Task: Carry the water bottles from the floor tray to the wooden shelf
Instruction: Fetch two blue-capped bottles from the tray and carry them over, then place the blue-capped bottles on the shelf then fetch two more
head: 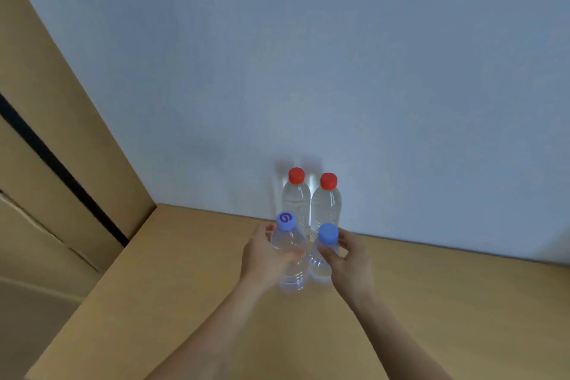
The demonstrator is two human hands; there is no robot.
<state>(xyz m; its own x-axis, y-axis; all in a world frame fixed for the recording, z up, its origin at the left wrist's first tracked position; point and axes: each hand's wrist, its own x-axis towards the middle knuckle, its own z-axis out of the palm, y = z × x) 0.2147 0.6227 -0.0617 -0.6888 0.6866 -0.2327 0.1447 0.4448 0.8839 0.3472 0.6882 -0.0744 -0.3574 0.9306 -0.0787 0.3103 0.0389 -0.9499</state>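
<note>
Wooden shelf (185, 287) — four upright bottles (327, 207) holding water.

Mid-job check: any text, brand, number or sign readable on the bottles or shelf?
No words or numbers readable.
Purple swirl sign, no letters: blue cap of the bottle in the left hand.
The other blue cap, left red cap, right red cap: unmarked.
No bottle labels visible.

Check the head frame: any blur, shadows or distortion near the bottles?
Head view: soft overall; left hand and right hand slightly smeared; red-capped bottles cast faint shadows on the wall; bluish glow at the bases of the swirl-cap bottle and blue-cap bottle; wide-angle slants the shelf edges.
</note>
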